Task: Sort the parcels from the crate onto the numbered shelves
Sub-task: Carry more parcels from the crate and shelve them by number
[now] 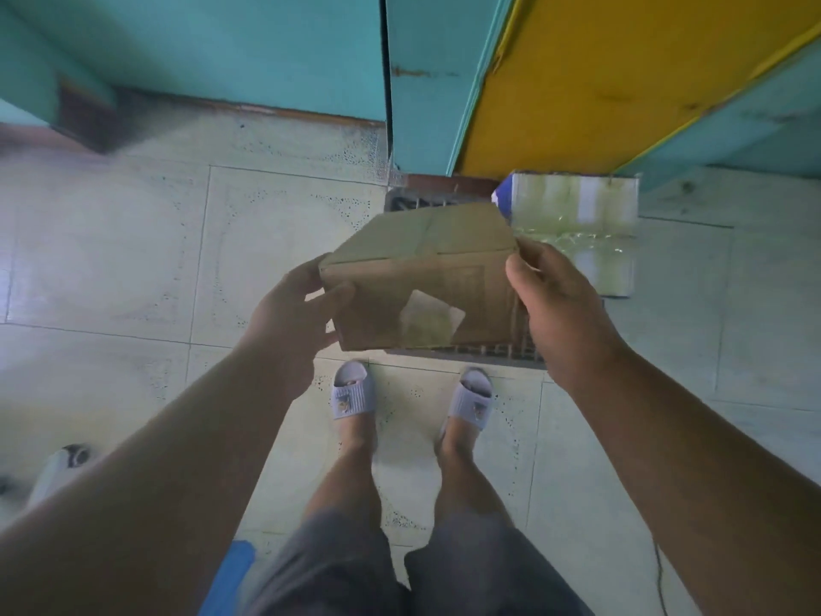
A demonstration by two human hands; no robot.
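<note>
A brown cardboard parcel [422, 282] with a pale label on its near face hangs in the air in front of me, tilted. My left hand [288, 317] grips its left end, thumb on the near face. My right hand [555, 304] grips its right end, thumb over the top corner. Under the parcel a dark slatted crate [488, 351] stands on the floor, mostly hidden by the parcel. No shelf number is visible.
A shrink-wrapped pack of bottles [582, 224] lies on the floor beside the crate at the right. A teal and yellow cabinet [599, 82] rises behind it. My feet in pale slippers [353, 393] stand on tiled floor [133, 260] just short of the crate.
</note>
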